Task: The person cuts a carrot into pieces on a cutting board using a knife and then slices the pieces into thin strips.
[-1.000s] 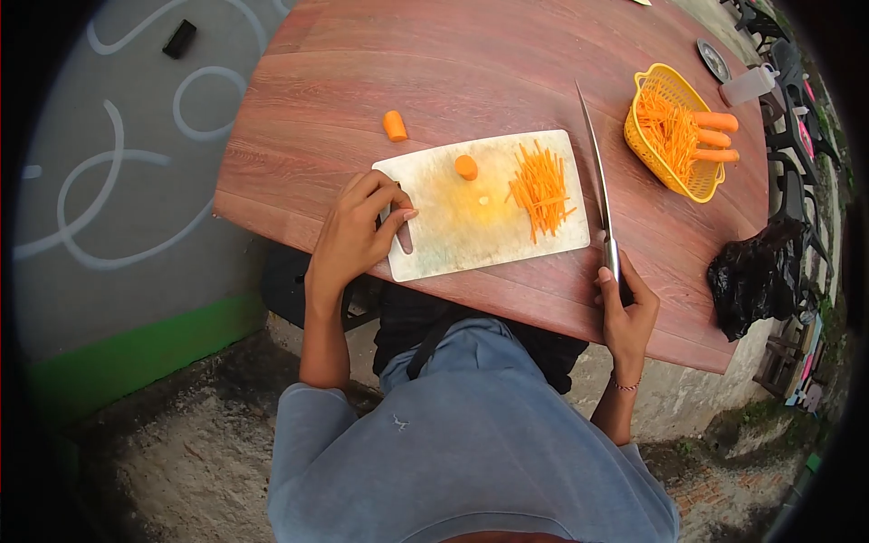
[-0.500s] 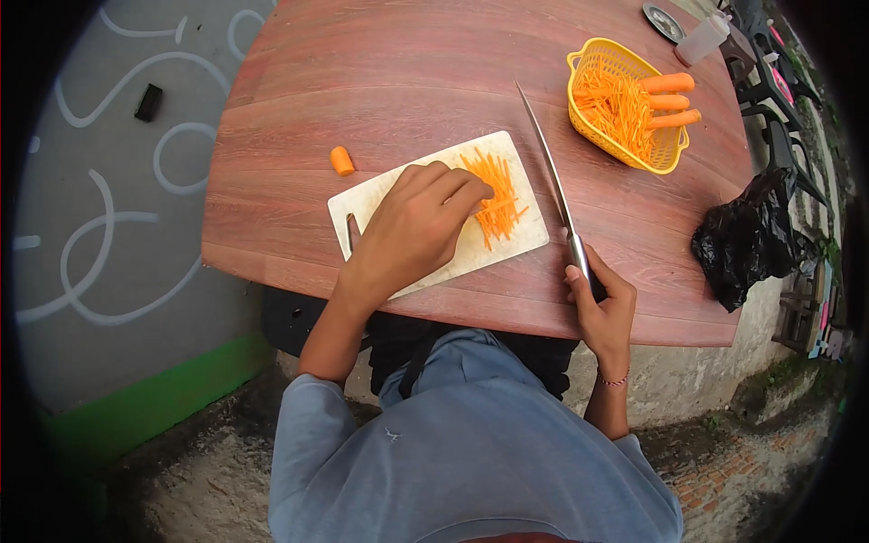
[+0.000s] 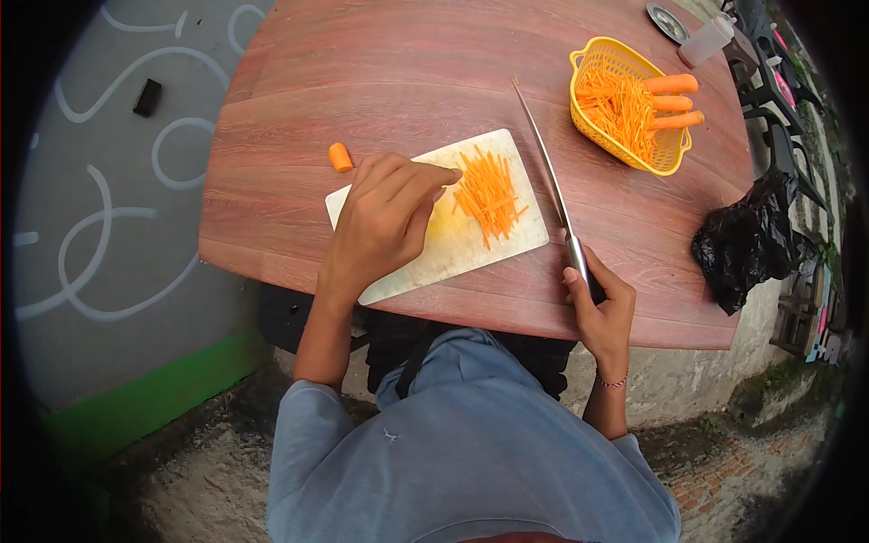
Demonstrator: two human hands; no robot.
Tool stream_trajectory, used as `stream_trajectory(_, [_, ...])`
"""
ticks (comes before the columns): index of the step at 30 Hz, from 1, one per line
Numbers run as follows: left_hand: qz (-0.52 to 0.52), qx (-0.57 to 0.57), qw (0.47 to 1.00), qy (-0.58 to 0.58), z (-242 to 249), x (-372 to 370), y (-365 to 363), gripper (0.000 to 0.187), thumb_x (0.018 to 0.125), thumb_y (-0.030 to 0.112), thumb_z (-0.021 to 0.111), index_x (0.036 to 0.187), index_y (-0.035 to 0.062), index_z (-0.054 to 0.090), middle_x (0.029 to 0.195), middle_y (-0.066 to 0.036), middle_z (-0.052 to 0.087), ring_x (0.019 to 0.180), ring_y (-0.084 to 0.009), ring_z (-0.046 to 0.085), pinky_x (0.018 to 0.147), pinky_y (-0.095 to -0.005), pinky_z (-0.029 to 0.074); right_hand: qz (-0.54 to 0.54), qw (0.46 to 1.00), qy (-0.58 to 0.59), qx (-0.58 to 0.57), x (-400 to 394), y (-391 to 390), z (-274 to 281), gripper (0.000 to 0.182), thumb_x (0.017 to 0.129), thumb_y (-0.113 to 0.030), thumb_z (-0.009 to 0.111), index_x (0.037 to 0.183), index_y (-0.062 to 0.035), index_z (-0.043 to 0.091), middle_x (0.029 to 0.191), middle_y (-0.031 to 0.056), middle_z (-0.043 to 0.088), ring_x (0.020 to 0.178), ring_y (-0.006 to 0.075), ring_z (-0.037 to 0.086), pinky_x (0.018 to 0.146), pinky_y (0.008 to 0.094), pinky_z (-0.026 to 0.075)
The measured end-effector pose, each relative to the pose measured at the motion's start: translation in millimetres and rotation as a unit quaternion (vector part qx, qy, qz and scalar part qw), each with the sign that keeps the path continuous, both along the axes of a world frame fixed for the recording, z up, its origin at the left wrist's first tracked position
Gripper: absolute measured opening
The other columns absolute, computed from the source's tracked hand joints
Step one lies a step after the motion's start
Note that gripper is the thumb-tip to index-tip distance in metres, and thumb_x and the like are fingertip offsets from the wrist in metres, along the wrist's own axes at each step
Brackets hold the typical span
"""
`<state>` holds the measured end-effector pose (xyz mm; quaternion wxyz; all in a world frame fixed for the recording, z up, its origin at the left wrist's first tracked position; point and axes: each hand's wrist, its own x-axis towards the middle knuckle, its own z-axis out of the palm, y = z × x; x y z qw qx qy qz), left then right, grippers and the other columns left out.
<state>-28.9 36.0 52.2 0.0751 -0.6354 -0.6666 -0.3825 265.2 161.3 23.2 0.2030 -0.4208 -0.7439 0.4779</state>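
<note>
My right hand (image 3: 605,303) is wrapped round the handle of a long knife (image 3: 549,166), whose blade points away over the table, right of the white cutting board (image 3: 453,249). Over the board's left half hovers my left hand (image 3: 385,217), its fingers bent and bunched; whether anything is between them is hidden. A pile of thin carrot strips (image 3: 489,195) lies on the board's right half, just right of my left fingertips. One short carrot piece (image 3: 339,157) rests on the table beyond the board's left part.
A yellow basket (image 3: 674,161) with carrot strips and several whole carrots (image 3: 671,84) stands at the back right. Behind it are a bottle (image 3: 706,42) and a metal dish (image 3: 667,23). A black plastic bag (image 3: 744,240) hangs at the table's right edge.
My left hand has drawn back leftward from the carrot strips, uncovering more of the pile and the board. My right hand and the knife have hardly moved.
</note>
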Motion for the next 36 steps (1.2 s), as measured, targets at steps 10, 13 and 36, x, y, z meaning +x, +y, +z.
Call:
stream_trajectory(10, [0.030,-0.068,0.997,0.024,-13.5,-19.6,-17.5,0.028,0.087,0.004,0.079,0.115,0.0047,0.075,0.115,-0.011,0.073,0.104,-0.0306,0.067,0.096,-0.0451,0.050,-0.005,1.000,0.005,0.018,1.8,-2.0,-4.8,0.043,0.101,-0.015,0.074,0.141,0.0011,0.069,0.099,0.0102,0.076,0.084,0.0125,0.069,0.077,0.0282,0.055])
stream_trajectory(13, [0.042,-0.102,0.993,-0.037,-31.7,-23.2,-26.2,0.028,0.087,0.007,0.080,0.114,0.0031,0.073,0.113,-0.013,0.071,0.104,-0.0323,0.066,0.097,-0.0456,0.050,-0.006,1.000,0.023,-0.007,3.3,-4.6,4.3,0.043,0.104,-0.013,0.072,0.144,0.0008,0.067,0.086,0.0028,0.071,0.070,0.0066,0.061,0.065,0.0251,0.053])
stream_trajectory(36, [0.072,0.003,0.984,-0.162,-47.4,-0.8,-33.3,0.030,0.084,0.010,0.088,0.109,0.0024,0.074,0.103,-0.011,0.076,0.098,-0.0308,0.074,0.087,-0.0398,0.057,0.100,0.988,0.018,-0.118,-34.5,-50.3,35.0,0.044,0.106,-0.013,0.067,0.147,0.0016,0.063,0.080,0.0045,0.070,0.063,0.0083,0.063,0.060,0.0264,0.052])
